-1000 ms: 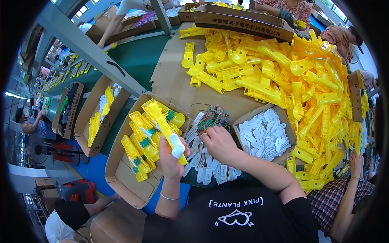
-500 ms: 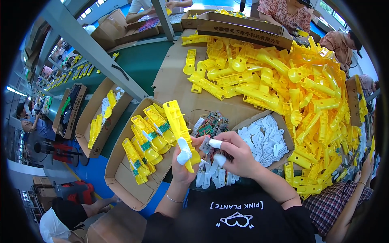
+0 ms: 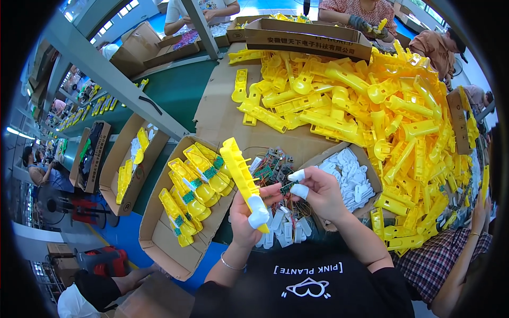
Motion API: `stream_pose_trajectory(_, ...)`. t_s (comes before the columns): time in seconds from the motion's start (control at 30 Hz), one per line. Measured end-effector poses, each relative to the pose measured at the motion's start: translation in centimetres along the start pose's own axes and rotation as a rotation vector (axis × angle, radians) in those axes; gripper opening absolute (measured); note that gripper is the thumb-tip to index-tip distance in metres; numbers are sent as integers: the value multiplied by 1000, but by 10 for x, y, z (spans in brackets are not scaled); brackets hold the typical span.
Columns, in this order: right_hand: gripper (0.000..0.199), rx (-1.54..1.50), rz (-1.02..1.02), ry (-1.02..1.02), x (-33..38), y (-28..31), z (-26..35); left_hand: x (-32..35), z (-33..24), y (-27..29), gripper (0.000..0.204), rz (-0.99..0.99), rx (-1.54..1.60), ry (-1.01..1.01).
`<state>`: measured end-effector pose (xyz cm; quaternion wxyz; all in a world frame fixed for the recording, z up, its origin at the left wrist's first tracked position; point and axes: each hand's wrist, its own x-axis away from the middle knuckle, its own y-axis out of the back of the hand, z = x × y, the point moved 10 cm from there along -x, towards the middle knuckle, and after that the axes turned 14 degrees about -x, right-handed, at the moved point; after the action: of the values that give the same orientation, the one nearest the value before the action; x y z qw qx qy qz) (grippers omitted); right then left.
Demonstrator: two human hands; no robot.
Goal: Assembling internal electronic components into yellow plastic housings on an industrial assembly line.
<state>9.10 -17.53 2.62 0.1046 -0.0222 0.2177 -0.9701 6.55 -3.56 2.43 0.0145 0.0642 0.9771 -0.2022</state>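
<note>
My left hand (image 3: 244,222) is closed round a long yellow plastic housing (image 3: 238,168), which stands tilted with its ribbed inside facing right. A white cover wraps the thumb lying across its lower end. Just to the right, my right hand (image 3: 326,200) pinches a small green circuit board (image 3: 287,188) between white-capped fingertips, near the left fingers. Beyond the hands lies a heap of circuit boards with wires (image 3: 271,163). White plastic pieces with wires (image 3: 288,229) lie below the hands.
At left, a cardboard tray (image 3: 164,249) holds several yellow housings (image 3: 180,212) fitted with green boards. A box of white parts (image 3: 347,175) stands at right, beside a large pile of yellow housings (image 3: 339,100). A metal post (image 3: 114,74) rises at left. Co-workers sit around the table.
My right hand has turned, and the small board it pinches now shows its green side. The yellow housing in my left hand has shifted slightly right and down.
</note>
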Motion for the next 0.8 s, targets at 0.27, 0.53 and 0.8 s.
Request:
stream_pose_trajectory(0.27, 19, 387, -17, 134, 2, -5, 21, 0, 6, 8, 44, -25, -4, -8)
stream_pose_trajectory(0.53, 13, 323, 40, 226, 6, -41, 23, -2, 32, -2, 54, 188, 322, 153)
stream_pose_trajectory(0.8, 12, 645, 78, 472, 13, -61, 48, 0, 42, -7, 56, 174, 401, 203)
